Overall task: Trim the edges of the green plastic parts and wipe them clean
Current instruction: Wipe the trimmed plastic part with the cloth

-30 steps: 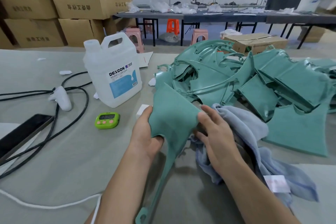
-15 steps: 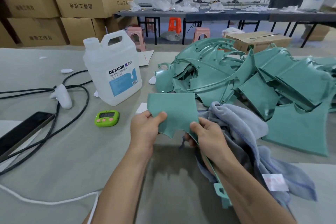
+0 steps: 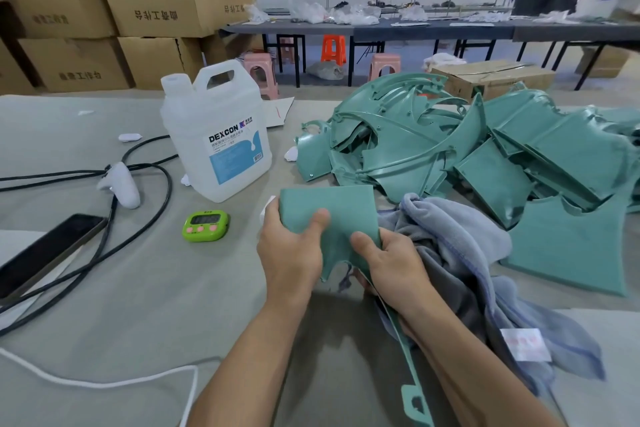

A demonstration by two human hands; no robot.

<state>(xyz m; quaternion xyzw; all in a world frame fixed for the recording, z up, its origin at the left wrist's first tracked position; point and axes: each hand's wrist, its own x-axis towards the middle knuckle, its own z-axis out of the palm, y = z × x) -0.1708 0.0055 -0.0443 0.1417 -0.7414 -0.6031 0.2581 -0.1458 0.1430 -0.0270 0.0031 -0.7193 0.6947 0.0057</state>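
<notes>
I hold one green plastic part (image 3: 332, 208) above the table, its flat face towards me and its thin arm running down under my right wrist. My left hand (image 3: 291, 250) grips its left edge, thumb on the face. On the lower right edge sits my right hand (image 3: 391, 263), thumb pressed on the part. A blue-grey cloth (image 3: 460, 253) lies bunched just right of and under my right hand. Behind it is a pile of green plastic parts (image 3: 467, 156).
A white DEXCON jug (image 3: 214, 135) stands at the left of the pile. A green timer (image 3: 206, 225), a black phone (image 3: 45, 250), black cables (image 3: 145, 218) and a white controller (image 3: 123, 184) lie on the grey table (image 3: 138, 288). Cardboard boxes (image 3: 138, 10) are stacked behind.
The held part has been turned: its thin arm swung from under my left arm to under my right wrist. Both hands shifted their grip on it.
</notes>
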